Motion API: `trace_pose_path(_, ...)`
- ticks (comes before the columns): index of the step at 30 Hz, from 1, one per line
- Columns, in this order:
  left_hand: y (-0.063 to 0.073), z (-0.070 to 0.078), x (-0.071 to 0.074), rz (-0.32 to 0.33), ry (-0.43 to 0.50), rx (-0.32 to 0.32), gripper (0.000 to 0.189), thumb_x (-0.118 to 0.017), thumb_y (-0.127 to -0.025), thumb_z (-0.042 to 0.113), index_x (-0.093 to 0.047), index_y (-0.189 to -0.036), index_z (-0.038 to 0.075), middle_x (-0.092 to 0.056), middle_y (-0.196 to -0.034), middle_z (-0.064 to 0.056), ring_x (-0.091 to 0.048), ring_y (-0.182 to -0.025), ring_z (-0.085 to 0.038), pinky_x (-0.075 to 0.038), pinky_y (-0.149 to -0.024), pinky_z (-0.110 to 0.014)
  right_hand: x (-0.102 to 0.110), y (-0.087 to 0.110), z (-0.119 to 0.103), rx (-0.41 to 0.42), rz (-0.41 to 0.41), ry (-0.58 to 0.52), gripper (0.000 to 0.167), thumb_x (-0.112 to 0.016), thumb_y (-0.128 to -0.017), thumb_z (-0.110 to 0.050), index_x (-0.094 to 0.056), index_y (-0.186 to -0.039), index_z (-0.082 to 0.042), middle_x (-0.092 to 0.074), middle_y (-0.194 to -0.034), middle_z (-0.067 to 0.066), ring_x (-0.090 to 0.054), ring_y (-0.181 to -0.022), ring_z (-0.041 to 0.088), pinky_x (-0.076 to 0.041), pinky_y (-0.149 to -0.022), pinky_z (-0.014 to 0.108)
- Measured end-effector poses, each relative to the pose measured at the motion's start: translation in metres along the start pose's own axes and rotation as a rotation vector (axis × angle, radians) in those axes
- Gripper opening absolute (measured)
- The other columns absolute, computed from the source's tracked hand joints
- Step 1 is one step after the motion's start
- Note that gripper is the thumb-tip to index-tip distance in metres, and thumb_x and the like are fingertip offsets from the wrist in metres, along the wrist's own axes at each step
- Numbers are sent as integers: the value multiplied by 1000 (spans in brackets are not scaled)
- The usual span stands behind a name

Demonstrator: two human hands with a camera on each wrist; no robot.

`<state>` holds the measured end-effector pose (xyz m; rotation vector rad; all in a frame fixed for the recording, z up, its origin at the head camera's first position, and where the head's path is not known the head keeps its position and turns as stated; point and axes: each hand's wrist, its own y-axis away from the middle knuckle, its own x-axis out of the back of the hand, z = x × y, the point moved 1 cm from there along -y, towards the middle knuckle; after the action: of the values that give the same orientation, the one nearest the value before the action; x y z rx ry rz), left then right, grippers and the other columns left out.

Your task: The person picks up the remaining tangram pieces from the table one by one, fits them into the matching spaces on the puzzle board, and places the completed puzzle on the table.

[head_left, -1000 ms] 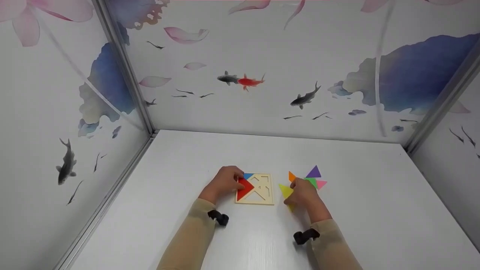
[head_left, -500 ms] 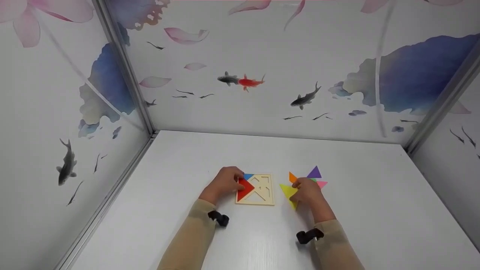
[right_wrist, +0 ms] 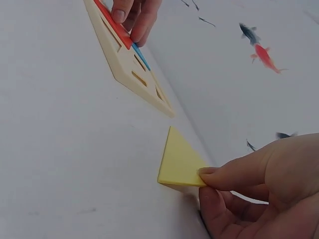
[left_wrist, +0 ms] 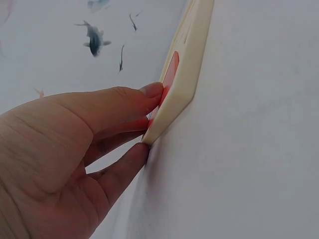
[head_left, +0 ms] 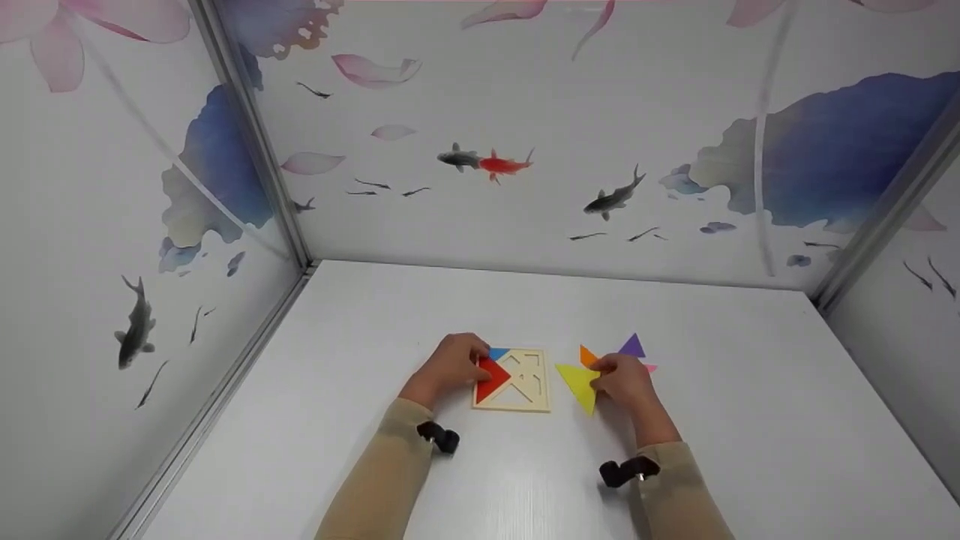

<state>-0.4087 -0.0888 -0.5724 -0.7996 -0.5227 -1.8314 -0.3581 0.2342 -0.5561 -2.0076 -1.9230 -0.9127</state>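
Observation:
A pale wooden tangram board (head_left: 534, 397) lies on the table, a red triangle (head_left: 491, 381) and a blue piece (head_left: 498, 352) set in its left part. My left hand (head_left: 452, 364) grips the board's left edge; in the left wrist view the thumb presses on the red triangle (left_wrist: 170, 74) and the other fingertips meet the board's rim (left_wrist: 187, 74). To the right of the board, my right hand (head_left: 626, 384) pinches a yellow triangle (head_left: 577, 384) by one corner. In the right wrist view the yellow triangle (right_wrist: 179, 162) is tilted up from the table, between thumb and index finger.
Around the right hand lie an orange piece (head_left: 587, 355), a purple triangle (head_left: 633, 346) and a pink piece (head_left: 652, 368), partly hidden by the hand. White walls (head_left: 525, 232) printed with fish and petals enclose the white table (head_left: 390, 315) at the back and sides.
My right hand has shifted slightly right and turned the yellow triangle, which now shows more of its face. It now covers the green piece. My left hand has stayed on the board.

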Motion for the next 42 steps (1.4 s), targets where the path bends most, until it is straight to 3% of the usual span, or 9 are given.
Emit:
trace_pose_path(8,1,1,0,-2,-13,8,34,-84,-91,19,-79,-124,9,-71,-129,-3,-60,-108,-20,-54,-103,-40,-1,-1,1,-1,20,-77,27,-63,-102,-3,-69,-128,2,-65,-130,23,-64,-102,28,-61,-84,30)
trace_pose_path(16,3,5,0,-5,14,26,35,-84,-91,18,-78,-124,8,-71,-127,-3,-60,-108,-21,-54,-103,-41,-3,0,1,9,44,-121,31,-59,-104,-8,-68,-133,0,-64,-133,22,-61,-107,29,-59,-85,29)
trace_pose_path(24,2,7,-2,-2,8,-23,34,-85,-90,18,-79,-122,7,-72,-128,-4,-61,-110,-21,-55,-102,-41,-5,-1,-6,41,42,-188,30,-60,-105,-8,-69,-134,-3,-64,-133,19,-60,-110,27,-58,-87,26)
trace_pose_path(30,1,6,-3,-6,9,3,35,-84,-90,19,-79,-124,10,-72,-127,-2,-59,-108,-20,-54,-101,-39,-9,-2,-10,54,48,-220,28,-64,-105,-8,-69,-132,-5,-66,-128,17,-61,-110,27,-61,-93,29)
trace_pose_path(42,1,5,-3,-17,17,14,36,-85,-91,19,-77,-125,9,-71,-128,-3,-59,-106,-20,-54,-100,-38,-29,1,-17,151,50,-216,20,-69,-101,-6,-71,-120,-3,-70,-112,15,-66,-101,25,-63,-91,31)
